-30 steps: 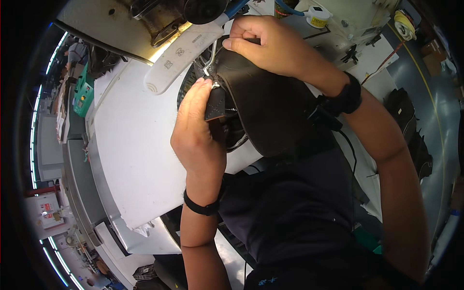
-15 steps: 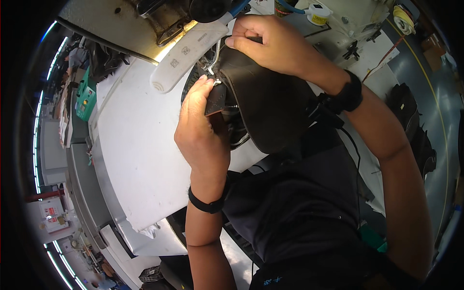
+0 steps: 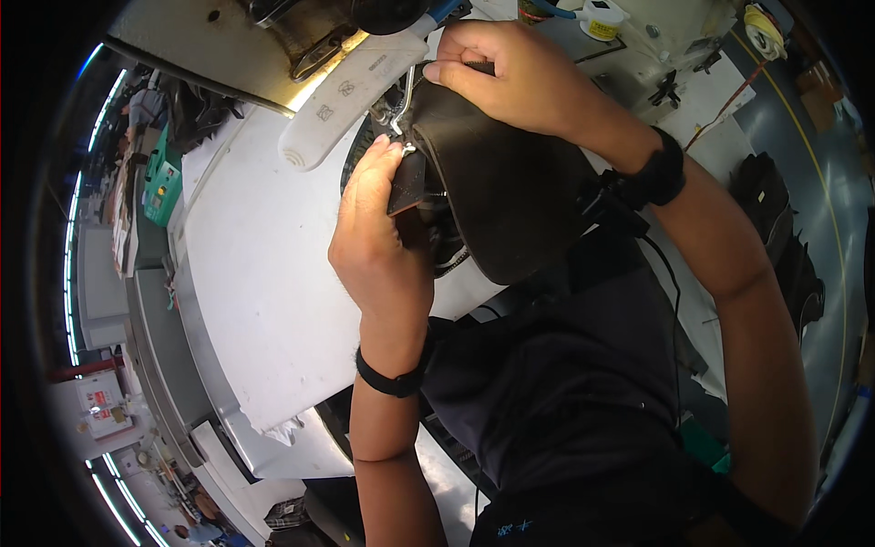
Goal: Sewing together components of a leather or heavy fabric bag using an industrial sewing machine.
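A dark brown leather-like piece (image 3: 510, 196) with zipper teeth along part of its edge lies at a sewing machine's presser foot (image 3: 398, 118). My right hand (image 3: 515, 77) pinches its far edge between thumb and fingers, beside a short run of dark zipper (image 3: 480, 67). Close to the foot, my left hand (image 3: 378, 228) has its fingers together and bent against the work, fingertips beside a small metal part. Its thumb is hidden. A dark plate with small holes (image 3: 407, 187) shows just right of these fingers. More zipper teeth (image 3: 453, 264) appear under the piece's near edge.
A long pale lamp-like bar (image 3: 351, 96) hangs over the white tabletop (image 3: 273, 273), left of the foot. The machine's head (image 3: 210, 41) fills the upper left. Behind my right hand stands a small white bottle (image 3: 602, 20). A green box (image 3: 162, 182) sits far left.
The whole view has shifted slightly. Both hands stay in nearly the same places, still on the dark piece, which looks almost unmoved under the presser foot.
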The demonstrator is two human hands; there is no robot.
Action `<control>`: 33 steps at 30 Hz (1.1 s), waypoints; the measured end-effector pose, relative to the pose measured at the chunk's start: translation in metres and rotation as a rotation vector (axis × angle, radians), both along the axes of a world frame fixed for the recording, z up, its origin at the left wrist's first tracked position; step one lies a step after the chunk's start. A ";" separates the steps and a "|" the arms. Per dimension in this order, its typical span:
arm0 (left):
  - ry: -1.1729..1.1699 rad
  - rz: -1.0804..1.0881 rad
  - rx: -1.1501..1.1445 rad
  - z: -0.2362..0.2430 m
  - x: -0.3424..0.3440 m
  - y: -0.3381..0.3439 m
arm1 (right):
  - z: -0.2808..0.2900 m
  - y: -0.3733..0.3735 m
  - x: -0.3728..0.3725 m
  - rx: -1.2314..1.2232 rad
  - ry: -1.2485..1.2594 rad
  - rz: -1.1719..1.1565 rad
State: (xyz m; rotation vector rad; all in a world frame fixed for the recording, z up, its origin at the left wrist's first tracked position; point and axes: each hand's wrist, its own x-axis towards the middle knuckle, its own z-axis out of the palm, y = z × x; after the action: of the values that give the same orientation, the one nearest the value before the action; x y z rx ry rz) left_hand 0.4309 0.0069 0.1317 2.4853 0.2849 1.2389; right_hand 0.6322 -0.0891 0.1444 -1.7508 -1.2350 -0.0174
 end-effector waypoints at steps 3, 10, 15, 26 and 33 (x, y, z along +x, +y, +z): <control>0.004 0.015 -0.014 -0.002 0.000 0.001 | 0.001 0.000 0.000 0.002 -0.016 -0.010; 0.011 -0.136 0.020 0.002 -0.001 0.033 | -0.001 -0.011 -0.022 0.178 -0.251 -0.134; 0.259 -0.013 -0.499 0.029 -0.026 0.032 | -0.025 -0.027 -0.079 0.296 -0.231 -0.198; 0.010 -0.138 -0.948 0.016 0.006 0.011 | -0.015 -0.033 -0.074 0.139 -0.092 -0.200; -0.119 -0.129 -0.935 0.004 0.012 0.001 | -0.024 -0.025 -0.065 0.192 -0.125 -0.230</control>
State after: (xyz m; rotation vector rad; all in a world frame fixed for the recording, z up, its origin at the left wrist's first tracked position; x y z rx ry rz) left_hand 0.4430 0.0081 0.1357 1.5930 0.5175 0.8930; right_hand 0.5672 -0.1141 0.1201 -1.7331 -1.0747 -0.3730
